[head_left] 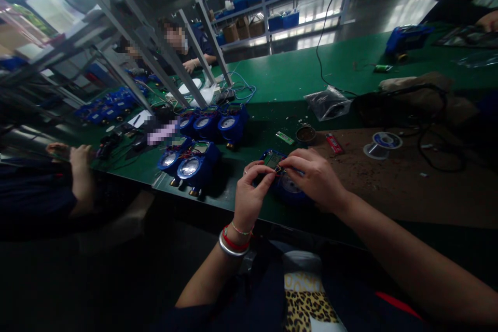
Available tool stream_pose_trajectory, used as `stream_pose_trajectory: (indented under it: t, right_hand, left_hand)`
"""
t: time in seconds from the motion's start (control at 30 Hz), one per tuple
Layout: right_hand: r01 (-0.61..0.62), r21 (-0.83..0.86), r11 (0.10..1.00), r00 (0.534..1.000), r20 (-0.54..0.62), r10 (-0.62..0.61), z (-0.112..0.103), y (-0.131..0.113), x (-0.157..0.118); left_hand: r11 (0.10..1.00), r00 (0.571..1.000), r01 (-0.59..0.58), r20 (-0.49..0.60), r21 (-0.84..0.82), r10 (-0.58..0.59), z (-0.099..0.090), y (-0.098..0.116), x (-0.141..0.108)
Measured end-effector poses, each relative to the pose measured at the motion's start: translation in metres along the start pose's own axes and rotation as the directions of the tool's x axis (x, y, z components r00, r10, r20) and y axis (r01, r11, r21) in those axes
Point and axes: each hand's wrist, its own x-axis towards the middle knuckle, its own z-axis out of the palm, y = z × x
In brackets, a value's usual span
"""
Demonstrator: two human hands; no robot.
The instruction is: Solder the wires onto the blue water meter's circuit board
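- Both hands pinch at the top of a blue meter [286, 187]: the left hand [252, 194] closes thumb and fingertips on a small part at the meter's upper edge, and the right hand [313, 176] meets it there with its own fingertips drawn tight together.
- What exactly sits between the fingertips is too small to tell.
- That meter lies on the green table [350, 72] at its near edge, straight in front of the person; its green display end points away from the person and its round dial end sits nearer, under the right palm, so its long axis runs roughly front to back.
- Left of the held meter stand two more blue meters [187, 163], with a further row of three [212, 122] behind those.
- Beyond the held meter lie a small round tin [305, 135], its contents dark and unclear, a green strip [285, 138] left of the tin and a red lighter [333, 143] to its right.
- Farther right of the held meter a solder spool [383, 142] rests on a brown mat [408, 187]; a clear plastic bag [329, 102] holding small dark parts lies behind the tin.
- Left wrist is bent upward and wears bracelets [233, 241]; the right forearm comes in from the lower right, palm down.
- Another person's hand [80, 158] rests on the table edge far left of the held meter.
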Motion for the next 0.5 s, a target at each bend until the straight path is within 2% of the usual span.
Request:
stream_pose_trajectory:
  t: [0.13, 0.37, 0.5]
  right_hand:
    - [-0.030, 0.061, 0.998, 0.999, -0.022, 0.031, 0.002, -0.001, -0.002]
    - [-0.054, 0.160, 0.986, 0.996, -0.064, 0.065, -0.001, -0.006, -0.012]
    - [-0.118, 0.228, 0.967, 0.985, -0.095, 0.143, -0.005, -0.003, -0.019]
  left_hand:
    - [1.000, 1.000, 0.001, 0.019, 0.025, -0.001, 0.001, 0.002, 0.001]
    - [0.998, 0.999, -0.017, 0.040, -0.054, 0.019, 0.001, 0.002, 0.000]
    - [0.997, 0.998, -0.041, 0.039, -0.060, 0.044, 0.000, -0.001, 0.000]
